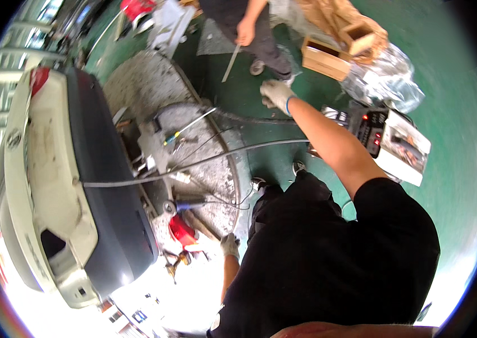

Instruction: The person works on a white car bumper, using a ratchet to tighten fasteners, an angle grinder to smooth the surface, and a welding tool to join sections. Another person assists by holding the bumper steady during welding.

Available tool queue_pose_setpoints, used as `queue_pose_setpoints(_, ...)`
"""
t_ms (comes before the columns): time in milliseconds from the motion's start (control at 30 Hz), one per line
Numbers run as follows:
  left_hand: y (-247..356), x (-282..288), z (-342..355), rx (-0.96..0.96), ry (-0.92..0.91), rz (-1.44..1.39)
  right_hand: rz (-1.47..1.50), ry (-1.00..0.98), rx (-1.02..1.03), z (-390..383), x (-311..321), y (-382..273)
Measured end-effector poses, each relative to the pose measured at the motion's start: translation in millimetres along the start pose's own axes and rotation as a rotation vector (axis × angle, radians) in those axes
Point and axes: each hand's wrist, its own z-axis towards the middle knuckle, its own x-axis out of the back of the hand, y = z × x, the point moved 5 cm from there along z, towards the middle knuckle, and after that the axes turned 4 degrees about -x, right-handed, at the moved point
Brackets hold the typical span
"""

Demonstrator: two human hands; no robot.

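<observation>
My right hand (276, 94), in a pale work glove, is stretched out ahead above the green floor. Its fingers curl inward, and nothing shows in them. Low beside my left leg hangs my left hand (230, 246), gloved too, close to the end of a brown bar-like piece (202, 224); its fingers are too small and blurred to read. A thick grey cable (210, 160) runs between the two hands and over the dark bumper (109, 186) of a white car rear (47, 152). A screwdriver (173, 136) with a yellow-and-blue handle lies on the grey platform (216, 191).
Another person's hand (245, 32) holds a thin strip (231, 63) ahead of me. To my right stands a machine with red lit digits (372, 132) beside a white box (404, 147). Cardboard boxes (325, 58) and clear plastic wrap (387, 79) lie beyond. A blue grinder-like tool (185, 206) and red part (181, 230) sit nearby.
</observation>
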Motion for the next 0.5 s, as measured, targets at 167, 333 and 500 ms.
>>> queue_pose_setpoints(167,-146,127,-95,-0.036,0.183,0.366,0.043,-0.043,-0.044,71,-62,-26)
queue_pose_setpoints(333,-221,80,-199,0.146,0.022,1.036,0.412,-0.106,-0.148,105,-90,-17)
queue_pose_setpoints(500,-307,-10,-153,0.398,-0.192,0.884,0.492,-0.334,-0.108,96,-101,-27)
